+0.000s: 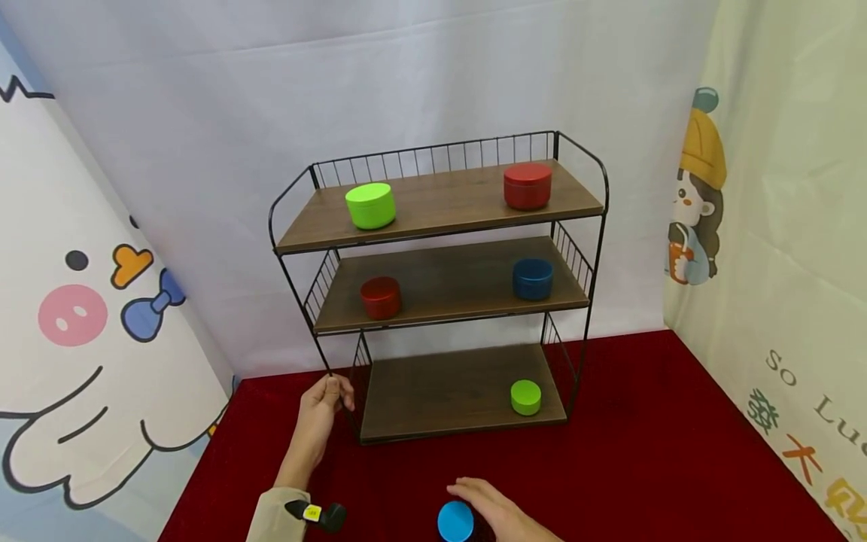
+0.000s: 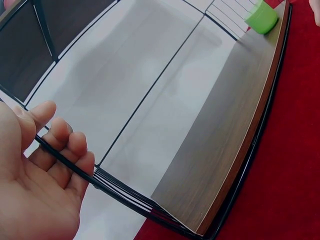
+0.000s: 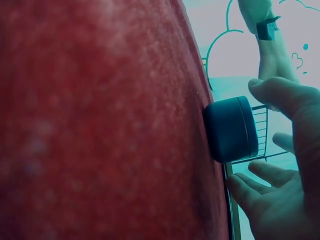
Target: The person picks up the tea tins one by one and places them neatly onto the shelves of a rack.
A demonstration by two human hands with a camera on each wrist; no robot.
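Observation:
On the left, my left hand (image 1: pixel 317 414) grips the front post of a three-tier rack (image 1: pixel 433 391) with black wire sides and brown boards. In the left wrist view its fingers (image 2: pixel 75 145) curl round the thin black bar. A round blue tin (image 1: pixel 455 521) stands on the red cloth in front of the rack. Beside it is my right hand (image 1: pixel 500 512), thumb and fingers spread around the tin. The right wrist view shows gaps between those fingers and the blue tin (image 3: pixel 230 129).
The top board holds a green tin (image 1: pixel 370 207) and a red tin (image 1: pixel 527 187). On the middle board are a red tin (image 1: pixel 381 299) and a blue tin (image 1: pixel 532 280). A small green tin (image 1: pixel 525 397) sits at the bottom right. Red cloth (image 1: pixel 650 467) covers the table.

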